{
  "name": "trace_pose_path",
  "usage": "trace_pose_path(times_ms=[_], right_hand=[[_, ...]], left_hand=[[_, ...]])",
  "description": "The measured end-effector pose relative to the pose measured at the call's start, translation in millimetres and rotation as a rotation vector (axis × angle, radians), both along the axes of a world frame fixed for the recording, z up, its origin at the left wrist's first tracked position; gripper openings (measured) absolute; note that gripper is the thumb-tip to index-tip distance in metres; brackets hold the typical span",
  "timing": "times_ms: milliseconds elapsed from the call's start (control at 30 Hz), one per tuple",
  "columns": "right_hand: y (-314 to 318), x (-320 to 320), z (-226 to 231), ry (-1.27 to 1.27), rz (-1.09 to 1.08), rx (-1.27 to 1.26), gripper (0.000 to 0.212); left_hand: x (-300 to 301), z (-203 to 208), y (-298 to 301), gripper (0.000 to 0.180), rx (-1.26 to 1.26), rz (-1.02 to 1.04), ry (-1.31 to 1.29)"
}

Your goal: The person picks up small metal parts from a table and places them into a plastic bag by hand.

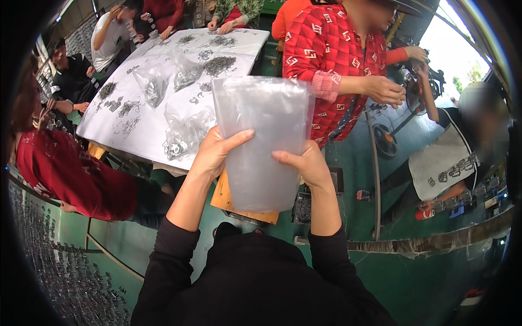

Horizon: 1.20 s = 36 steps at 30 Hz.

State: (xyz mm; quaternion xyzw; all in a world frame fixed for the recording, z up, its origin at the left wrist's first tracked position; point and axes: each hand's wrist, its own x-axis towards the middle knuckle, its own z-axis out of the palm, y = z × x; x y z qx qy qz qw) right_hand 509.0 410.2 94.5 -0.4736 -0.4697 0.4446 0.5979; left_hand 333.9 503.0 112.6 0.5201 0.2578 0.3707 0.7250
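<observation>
Upright before my chest is a flat stack of clear plastic bags (265,117), cloudy grey and wider at the top. My left hand (215,151) grips its left edge, thumb across the front and fingers hidden behind. On the right edge, my right hand (311,164) pinches it the same way, thumb on the front face. Just beyond the stack, a filled clear bag (187,130) of small metal parts rests on the white-covered table (157,51). How many bags the stack has cannot be made out.
Piles of small dark parts (219,66) and more filled bags (152,87) lie on the table, with several people around it. A person in a red patterned shirt (315,49) stands close at right. A wooden stool (228,198), a dark crate (302,207) and a metal rail (375,179) are nearby.
</observation>
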Motion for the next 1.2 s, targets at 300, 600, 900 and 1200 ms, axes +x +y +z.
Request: trace_pose_path(times_ms=[300, 600, 900, 1200], right_hand=[[16, 4, 31, 0.093, -0.059, 0.088, 0.024], [27, 21, 59, -0.193, 0.009, 0.059, 0.020], [32, 23, 75, -0.241, 0.027, 0.087, 0.018], [21, 32, 100, -0.190, 0.077, 0.158, 0.017]], left_hand=[[-17, 6, 3, 0.027, 0.196, -0.015, 0.167], [-26, 44, 23, 0.023, 0.348, 0.020, 0.164], [-29, 46, 35, 0.021, 0.425, 0.045, 0.158], [-42, 67, 36, 0.017, 0.508, -0.030, 0.080]])
